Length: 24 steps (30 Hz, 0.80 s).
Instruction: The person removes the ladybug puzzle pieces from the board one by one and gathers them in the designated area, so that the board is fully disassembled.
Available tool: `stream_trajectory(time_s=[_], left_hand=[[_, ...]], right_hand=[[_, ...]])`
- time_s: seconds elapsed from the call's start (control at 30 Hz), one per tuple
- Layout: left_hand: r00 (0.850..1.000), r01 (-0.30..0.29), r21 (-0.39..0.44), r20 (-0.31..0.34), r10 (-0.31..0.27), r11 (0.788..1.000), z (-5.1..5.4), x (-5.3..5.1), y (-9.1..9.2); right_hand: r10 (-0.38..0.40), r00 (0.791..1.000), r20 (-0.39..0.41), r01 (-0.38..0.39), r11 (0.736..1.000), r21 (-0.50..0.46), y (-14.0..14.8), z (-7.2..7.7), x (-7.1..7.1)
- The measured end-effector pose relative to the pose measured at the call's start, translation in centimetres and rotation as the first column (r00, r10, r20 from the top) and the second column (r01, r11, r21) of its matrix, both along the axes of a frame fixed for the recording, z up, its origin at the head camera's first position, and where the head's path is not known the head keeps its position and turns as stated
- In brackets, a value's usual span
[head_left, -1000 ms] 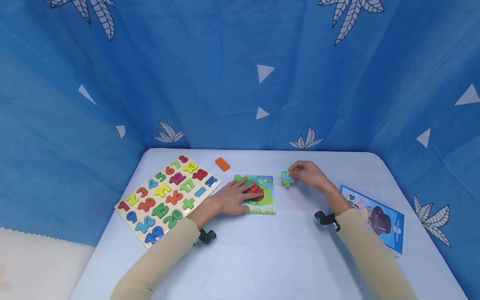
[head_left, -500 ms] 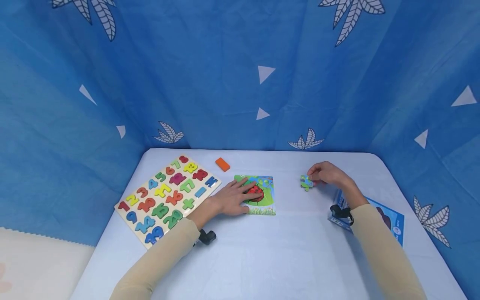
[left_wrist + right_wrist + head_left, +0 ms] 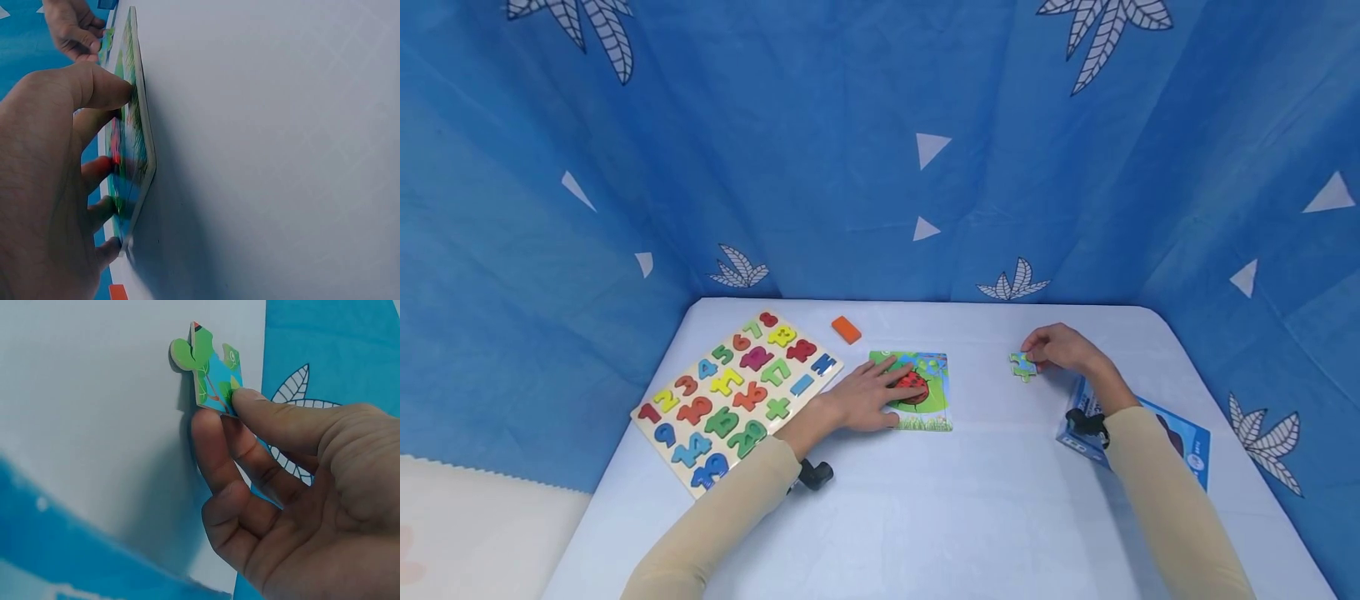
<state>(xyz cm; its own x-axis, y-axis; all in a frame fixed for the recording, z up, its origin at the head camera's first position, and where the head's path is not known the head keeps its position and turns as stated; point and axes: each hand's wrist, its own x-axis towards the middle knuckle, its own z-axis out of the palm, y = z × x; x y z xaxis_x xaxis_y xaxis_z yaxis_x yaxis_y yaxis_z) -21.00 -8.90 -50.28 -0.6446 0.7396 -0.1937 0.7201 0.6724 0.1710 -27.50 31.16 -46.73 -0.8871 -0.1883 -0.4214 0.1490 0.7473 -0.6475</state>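
Observation:
My left hand (image 3: 867,400) rests with spread fingers on a square ladybug jigsaw puzzle (image 3: 936,410), covering its left part. In the left wrist view, the fingertips and thumb touch the picture side of the puzzle (image 3: 134,134). To the right of it, my right hand (image 3: 1063,348) pinches a loose jigsaw piece (image 3: 1021,367) by one edge. Up close in the right wrist view, that jigsaw piece (image 3: 212,378) is green and blue with a rounded knob. Thumb and fingers hold its lower edge, and a shadow falls on the cloth beside it.
A number board (image 3: 715,383) with colourful numerals lies on the left of the white table (image 3: 955,517). One orange block (image 3: 846,329) sits behind the puzzle. Partly under the right forearm is a blue box (image 3: 1195,450). Blue curtains (image 3: 850,167) surround the back and sides.
Over the last second my right hand has moved rightward with the jigsaw piece, away from the puzzle, only slightly in the latest half second. The left hand has stayed put.

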Motion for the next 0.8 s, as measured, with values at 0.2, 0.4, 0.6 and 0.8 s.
stream_trajectory(time_s=[0.2, 0.4, 0.6, 0.8], left_hand=[[1.0, -0.005, -0.001, -0.005, 0.005, 1.0, 0.04, 0.02, 0.07], [1.0, -0.006, 0.002, -0.006, 0.006, 1.0, 0.03, 0.03, 0.14], [1.0, -0.018, 0.004, 0.004, 0.018, 1.0, 0.21, 0.09, 0.21], [1.0, -0.024, 0.004, 0.012, 0.024, 1.0, 0.24, 0.16, 0.24]], right_hand=[[0.045, 0.999, -0.011, -0.044, 0.998, 0.034, 0.22, -0.23, -0.05], [0.044, 0.999, -0.006, -0.044, 0.998, 0.052, 0.55, -0.18, -0.18], [0.017, 1.0, -0.005, -0.016, 0.996, 0.086, 0.81, -0.14, -0.22], [0.007, 1.0, -0.014, -0.006, 0.993, 0.115, 0.83, -0.22, -0.26]])
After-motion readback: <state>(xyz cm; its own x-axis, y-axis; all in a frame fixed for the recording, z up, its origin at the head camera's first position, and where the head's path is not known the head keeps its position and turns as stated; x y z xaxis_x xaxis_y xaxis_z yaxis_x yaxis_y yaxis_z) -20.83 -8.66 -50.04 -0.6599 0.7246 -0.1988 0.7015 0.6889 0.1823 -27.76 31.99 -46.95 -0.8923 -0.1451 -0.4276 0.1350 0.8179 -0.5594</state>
